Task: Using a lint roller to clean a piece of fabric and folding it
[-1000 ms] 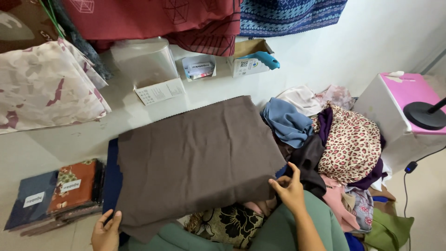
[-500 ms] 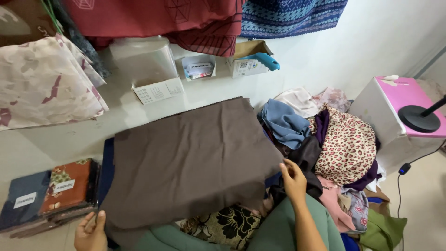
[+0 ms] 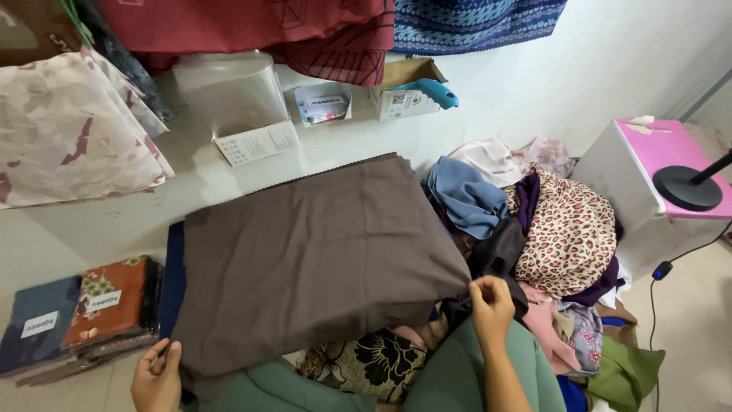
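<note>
On the floor, cloth: matte brown woven square (image 3: 313, 259), lying flat.
Left hand (image 3: 156, 379): fingers pinching its near-left corner.
Right hand (image 3: 492, 304): fingers closed on its near-right corner.

Brown cloth, spread flat

The plain brown cloth (image 3: 313, 259) lies folded into a broad, smooth rectangle across the person's lap, its far edge reaching the white floor, its near left and right corners pinched up, its right side beside a heap of mixed fabrics.
</note>
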